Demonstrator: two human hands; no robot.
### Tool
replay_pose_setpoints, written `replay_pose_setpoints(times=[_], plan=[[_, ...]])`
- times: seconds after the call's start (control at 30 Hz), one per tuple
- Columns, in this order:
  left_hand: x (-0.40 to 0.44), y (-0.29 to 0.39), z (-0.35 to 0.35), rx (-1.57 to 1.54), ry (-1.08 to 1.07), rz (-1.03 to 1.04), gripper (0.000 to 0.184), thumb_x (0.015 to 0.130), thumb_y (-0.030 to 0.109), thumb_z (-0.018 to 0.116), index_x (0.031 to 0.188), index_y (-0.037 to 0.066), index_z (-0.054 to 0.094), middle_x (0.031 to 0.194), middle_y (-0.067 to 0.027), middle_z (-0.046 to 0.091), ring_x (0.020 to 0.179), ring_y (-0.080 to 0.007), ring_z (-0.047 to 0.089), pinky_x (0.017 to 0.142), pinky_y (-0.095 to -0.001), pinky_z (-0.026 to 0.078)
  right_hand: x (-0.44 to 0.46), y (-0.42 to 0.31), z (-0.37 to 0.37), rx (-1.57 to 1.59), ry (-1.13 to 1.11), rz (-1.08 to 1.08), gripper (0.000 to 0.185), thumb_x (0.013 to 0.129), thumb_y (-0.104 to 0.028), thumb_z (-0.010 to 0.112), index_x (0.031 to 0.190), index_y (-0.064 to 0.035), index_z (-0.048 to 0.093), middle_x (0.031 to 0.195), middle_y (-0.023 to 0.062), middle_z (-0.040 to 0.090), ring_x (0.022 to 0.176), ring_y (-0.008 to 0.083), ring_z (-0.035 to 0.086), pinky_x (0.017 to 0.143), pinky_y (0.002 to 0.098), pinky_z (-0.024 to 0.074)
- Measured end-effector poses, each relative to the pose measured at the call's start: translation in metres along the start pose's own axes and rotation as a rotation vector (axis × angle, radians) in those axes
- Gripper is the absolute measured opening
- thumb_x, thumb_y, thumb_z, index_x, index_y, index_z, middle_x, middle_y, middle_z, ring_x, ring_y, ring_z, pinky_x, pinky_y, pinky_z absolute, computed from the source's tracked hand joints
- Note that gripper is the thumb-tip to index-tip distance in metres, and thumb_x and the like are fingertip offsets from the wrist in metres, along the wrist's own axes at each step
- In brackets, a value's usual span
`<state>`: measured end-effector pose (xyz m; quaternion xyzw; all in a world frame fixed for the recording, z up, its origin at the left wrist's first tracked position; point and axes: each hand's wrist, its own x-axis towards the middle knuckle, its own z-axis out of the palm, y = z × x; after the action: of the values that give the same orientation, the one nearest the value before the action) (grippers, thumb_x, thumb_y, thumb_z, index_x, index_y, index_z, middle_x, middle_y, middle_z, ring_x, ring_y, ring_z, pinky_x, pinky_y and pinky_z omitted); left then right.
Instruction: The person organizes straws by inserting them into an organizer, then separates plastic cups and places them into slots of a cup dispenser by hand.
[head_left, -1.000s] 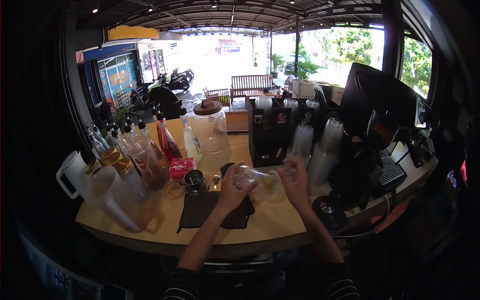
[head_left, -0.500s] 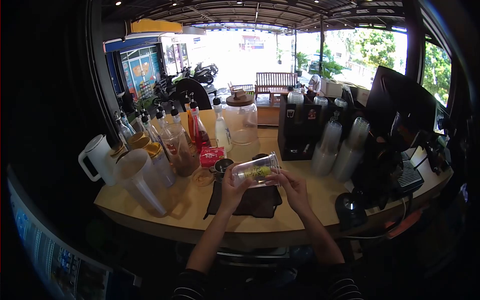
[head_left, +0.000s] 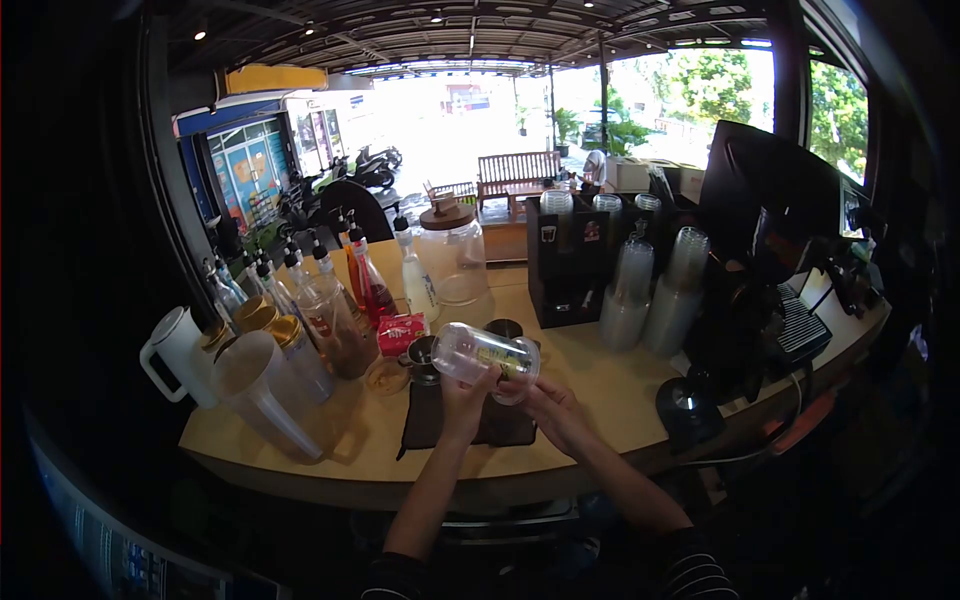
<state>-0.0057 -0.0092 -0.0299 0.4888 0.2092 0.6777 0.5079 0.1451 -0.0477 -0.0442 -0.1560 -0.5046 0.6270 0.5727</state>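
Note:
A clear plastic cup (head_left: 465,350) with a yellow-green print lies tilted on its side in the air, its base to the left and its open rim to the lower right. My left hand (head_left: 468,402) is wrapped around the cup's underside. The fingers of my right hand (head_left: 556,412) are pinched at the lower part of the rim. Beneath both hands a dark cloth mat (head_left: 428,425) lies on the wooden counter (head_left: 600,425). Just left of the cup stand a small metal cup (head_left: 420,360) and a shallow round lid or dish (head_left: 386,376).
To the left are a large translucent pitcher (head_left: 262,395), a white jug (head_left: 178,350) and several pump bottles (head_left: 370,285). A glass jar (head_left: 455,260) stands behind. Right are stacked plastic cups (head_left: 675,300), a black cup holder (head_left: 565,270) and a coffee machine (head_left: 790,340).
The cup has turned so that its rim tips down and its base points more toward the upper left. My right hand has shifted lower along the rim. The whole view has swung slightly.

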Motion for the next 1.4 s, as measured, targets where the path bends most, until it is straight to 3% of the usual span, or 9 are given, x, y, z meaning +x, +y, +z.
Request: replay_pose_setpoints(times=[0.13, 0.23, 0.33, 0.47, 0.7, 0.8, 0.9, 1.07, 1.4], plan=[[0.008, 0.019, 0.012, 0.130, -0.123, 0.171, 0.066, 0.066, 0.003, 0.077, 0.119, 0.002, 0.038, 0.112, -0.0101, 0.049, 0.107, -0.0184, 0.051, 0.094, -0.0324, 0.042, -0.005, -0.029, -0.019, -0.369, 0.246, 0.135, 0.039, 0.086, -0.013, 0.059, 0.121, 0.0000, 0.047, 0.117, 0.0128, 0.054, 0.108, 0.0205, 0.053, 0.091, 0.0321, 0.0419], [0.017, 0.019, 0.019, 0.361, -0.190, 0.250, 0.069, 0.063, 0.007, 0.079, 0.119, 0.003, 0.039, 0.112, -0.0120, 0.050, 0.108, -0.0191, 0.051, 0.093, -0.0339, 0.042, 0.001, -0.066, -0.017, -0.787, 0.271, -0.212, 0.050, 0.079, -0.011, 0.067, 0.123, -0.0046, 0.046, 0.122, 0.0112, 0.048, 0.108, 0.0199, 0.051, 0.089, 0.0313, 0.0419], [0.021, 0.027, 0.040, 0.647, -0.280, 0.244, 0.071, 0.061, 0.011, 0.079, 0.120, 0.004, 0.039, 0.114, -0.0131, 0.052, 0.112, -0.0231, 0.050, 0.096, -0.0379, 0.040, 0.009, -0.110, 0.004, -1.261, -0.031, -0.519, 0.059, 0.072, -0.012, 0.072, 0.125, -0.0104, 0.046, 0.128, 0.0112, 0.040, 0.113, 0.0251, 0.046, 0.090, 0.0343, 0.0415], [0.028, 0.026, 0.066, 0.834, -0.402, 0.271, 0.075, 0.060, 0.017, 0.079, 0.123, 0.007, 0.039, 0.123, -0.0106, 0.049, 0.120, -0.0300, 0.044, 0.108, -0.0457, 0.022, 0.018, -0.132, -0.003, -1.358, -0.126, -0.442, 0.059, 0.071, -0.016, 0.070, 0.125, -0.0165, 0.047, 0.124, 0.0101, 0.042, 0.117, 0.0289, 0.043, 0.092, 0.0396, 0.0425], [0.070, 0.010, 0.124, 0.936, -0.245, 0.672, 0.075, 0.066, 0.018, 0.076, 0.127, 0.004, 0.035, 0.127, -0.0145, 0.043, 0.126, -0.0302, 0.035, 0.106, -0.0418, 0.026, 0.051, -0.201, -0.049, -1.469, 0.010, -0.514, 0.058, 0.068, -0.015, 0.071, 0.121, -0.0128, 0.045, 0.117, 0.0111, 0.044, 0.110, 0.0300, 0.049, 0.086, 0.0378, 0.0448], [0.113, -0.004, 0.150, 0.813, -0.133, 0.634, 0.067, 0.072, 0.018, 0.071, 0.126, 0.001, 0.036, 0.122, -0.0184, 0.043, 0.118, -0.0314, 0.040, 0.101, -0.0397, 0.031, 0.102, -0.249, -0.081, -1.492, 0.258, -0.836, 0.058, 0.065, -0.015, 0.072, 0.116, -0.0086, 0.045, 0.114, 0.0138, 0.045, 0.104, 0.0329, 0.051, 0.082, 0.0393, 0.0457], [0.168, -0.040, 0.170, 0.928, -0.235, 0.560, 0.065, 0.073, 0.020, 0.068, 0.126, 0.000, 0.035, 0.124, -0.0192, 0.041, 0.118, -0.0325, 0.040, 0.100, -0.0397, 0.032, 0.159, -0.281, -0.118, -1.460, 0.341, -0.833, 0.058, 0.064, -0.015, 0.073, 0.114, -0.0058, 0.045, 0.110, 0.0173, 0.047, 0.101, 0.0361, 0.052, 0.081, 0.0423, 0.0460], [0.211, -0.082, 0.188, 1.334, -0.317, 0.575, 0.064, 0.081, 0.030, 0.057, 0.132, 0.003, 0.029, 0.135, -0.0145, 0.036, 0.128, -0.0284, 0.033, 0.105, -0.0570, 0.016, 0.236, -0.291, -0.190, -1.637, 0.355, -0.698, 0.059, 0.061, -0.025, 0.077, 0.110, -0.0108, 0.049, 0.102, 0.0198, 0.053, 0.095, 0.0372, 0.055, 0.077, 0.0465, 0.0467], [0.217, -0.098, 0.185, 1.503, -0.310, 0.619, 0.060, 0.078, 0.030, 0.059, 0.127, 0.002, 0.039, 0.129, -0.0134, 0.044, 0.125, -0.0238, 0.038, 0.107, -0.0555, 0.007, 0.280, -0.293, -0.212, -1.827, 0.129, -0.210, 0.069, 0.051, -0.048, 0.079, 0.100, -0.0027, 0.062, 0.098, 0.0200, 0.063, 0.097, 0.0330, 0.059, 0.086, 0.0403, 0.0459]])
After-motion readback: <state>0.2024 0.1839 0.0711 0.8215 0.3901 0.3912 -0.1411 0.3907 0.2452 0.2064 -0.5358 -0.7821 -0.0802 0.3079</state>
